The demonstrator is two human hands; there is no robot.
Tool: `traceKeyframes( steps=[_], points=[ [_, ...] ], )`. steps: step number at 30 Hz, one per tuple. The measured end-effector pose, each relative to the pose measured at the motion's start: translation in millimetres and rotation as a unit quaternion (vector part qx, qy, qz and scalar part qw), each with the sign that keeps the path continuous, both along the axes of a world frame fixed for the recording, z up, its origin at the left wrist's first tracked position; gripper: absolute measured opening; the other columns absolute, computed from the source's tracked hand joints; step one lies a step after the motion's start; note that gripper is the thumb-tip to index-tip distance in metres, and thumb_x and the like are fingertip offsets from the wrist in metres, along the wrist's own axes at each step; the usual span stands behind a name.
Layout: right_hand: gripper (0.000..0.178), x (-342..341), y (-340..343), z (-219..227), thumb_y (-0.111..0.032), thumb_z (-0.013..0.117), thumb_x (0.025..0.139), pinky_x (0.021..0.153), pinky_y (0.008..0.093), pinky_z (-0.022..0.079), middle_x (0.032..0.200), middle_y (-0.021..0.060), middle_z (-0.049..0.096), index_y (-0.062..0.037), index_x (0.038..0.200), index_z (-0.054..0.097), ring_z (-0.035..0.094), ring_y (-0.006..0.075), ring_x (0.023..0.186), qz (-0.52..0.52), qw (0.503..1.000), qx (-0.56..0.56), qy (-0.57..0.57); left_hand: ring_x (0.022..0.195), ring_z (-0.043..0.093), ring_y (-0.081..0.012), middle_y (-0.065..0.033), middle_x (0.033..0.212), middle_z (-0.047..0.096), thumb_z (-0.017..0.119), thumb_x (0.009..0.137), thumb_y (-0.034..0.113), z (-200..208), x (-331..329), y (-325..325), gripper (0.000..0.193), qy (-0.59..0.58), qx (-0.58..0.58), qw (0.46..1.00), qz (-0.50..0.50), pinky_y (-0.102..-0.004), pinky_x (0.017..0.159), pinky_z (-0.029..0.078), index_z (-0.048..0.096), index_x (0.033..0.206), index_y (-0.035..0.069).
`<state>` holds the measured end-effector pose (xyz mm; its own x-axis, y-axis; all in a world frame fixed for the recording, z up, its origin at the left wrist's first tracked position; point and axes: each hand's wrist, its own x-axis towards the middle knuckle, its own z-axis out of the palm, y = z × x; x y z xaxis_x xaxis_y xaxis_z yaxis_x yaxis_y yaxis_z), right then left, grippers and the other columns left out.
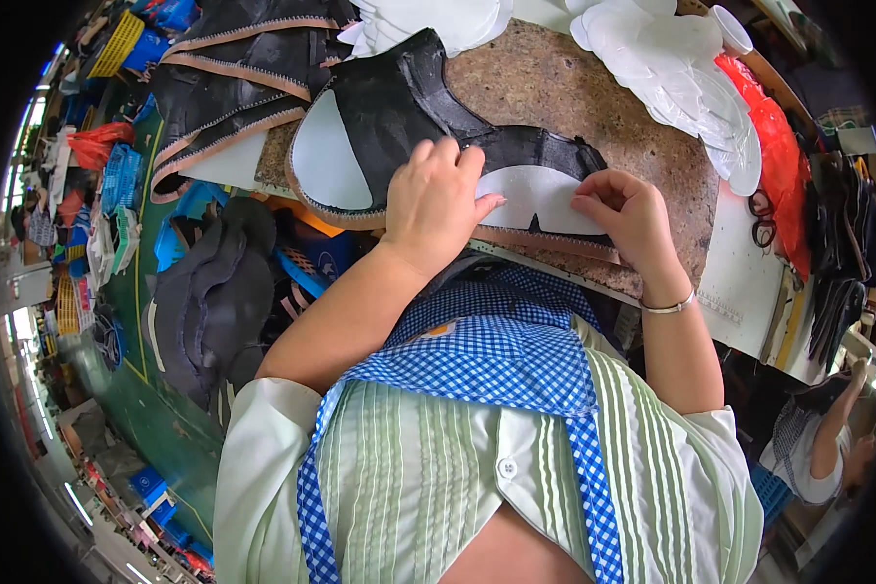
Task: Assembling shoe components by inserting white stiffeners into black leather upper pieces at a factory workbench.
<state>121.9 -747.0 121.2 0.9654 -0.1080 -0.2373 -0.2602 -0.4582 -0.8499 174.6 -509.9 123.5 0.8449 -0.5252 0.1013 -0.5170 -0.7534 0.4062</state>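
A black shoe or boot upper (375, 131) lies inside up on the work board, its lower edge a tan, zigzag-stitched band. One white curved stiffener piece (331, 156) sits in its left end. Another white stiffener (530, 195), with a small black notch showing at its lower edge, lies in the right end. My left hand (430, 200) is curled over the middle of the upper, thumb pointing at the right stiffener. My right hand (625, 209) is closed in a pinch at that stiffener's right end, against the black edge.
The brown speckled board (535, 83) rests on a white table. More black uppers (234, 88) are stacked at the far left. White stiffeners (662, 73) pile up at the far right, beside a red plastic bag (774, 165) and scissors (761, 219). Dark pieces (209, 302) hang at the left.
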Motion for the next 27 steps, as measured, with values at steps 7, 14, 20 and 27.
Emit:
traceKeyframes(
  steps=[7,14,20,27],
  points=[
    [0.02,16,-6,13,-0.016,0.078,0.078,0.052,0.0205,0.039,0.076,-0.0005,0.066,-0.0026,0.091,0.071,0.049,0.0043,0.057,-0.116,0.969,0.189,0.111,0.11,0.055,-0.0343,-0.0149,0.122,0.052,0.07,0.068,0.008,-15,-18,-13,0.053,-0.082,-0.16,0.968,-0.176,-0.0407,0.094,0.046,0.053,0.118,0.0],
    [0.018,16,-11,9,-0.017,0.077,0.076,0.059,0.0264,0.047,0.075,0.0033,0.067,-0.0028,0.087,0.072,0.057,0.013,0.062,0.028,0.999,0.008,0.031,0.088,0.059,-0.0244,-0.0072,0.098,0.06,0.062,0.072,0.006,-14,-13,-34,0.034,-0.189,-0.085,0.974,-0.096,-0.0351,0.074,0.047,0.061,0.106,0.002],
    [0.035,-16,24,32,-0.005,0.076,0.072,0.085,0.0378,0.05,0.108,0.0165,0.059,-0.0005,0.101,0.058,0.059,0.0347,0.1,0.053,0.97,-0.008,-0.236,0.076,0.059,-0.0231,-0.0066,0.086,0.058,0.059,0.083,0.02,-9,-16,-38,0.023,-0.227,-0.105,0.966,-0.064,-0.0346,0.064,0.048,0.059,0.097,0.002],
    [0.03,-10,42,16,0.006,0.066,0.063,0.069,0.0354,0.054,0.099,0.0099,0.065,-0.0033,0.089,0.056,0.065,0.0271,0.08,0.055,0.905,-0.188,-0.377,0.074,0.064,-0.0304,-0.0087,0.082,0.064,0.068,0.071,0.006,3,-22,-38,0.018,-0.071,-0.204,0.976,-0.016,-0.039,0.063,0.05,0.058,0.086,0.004]
  ],
)
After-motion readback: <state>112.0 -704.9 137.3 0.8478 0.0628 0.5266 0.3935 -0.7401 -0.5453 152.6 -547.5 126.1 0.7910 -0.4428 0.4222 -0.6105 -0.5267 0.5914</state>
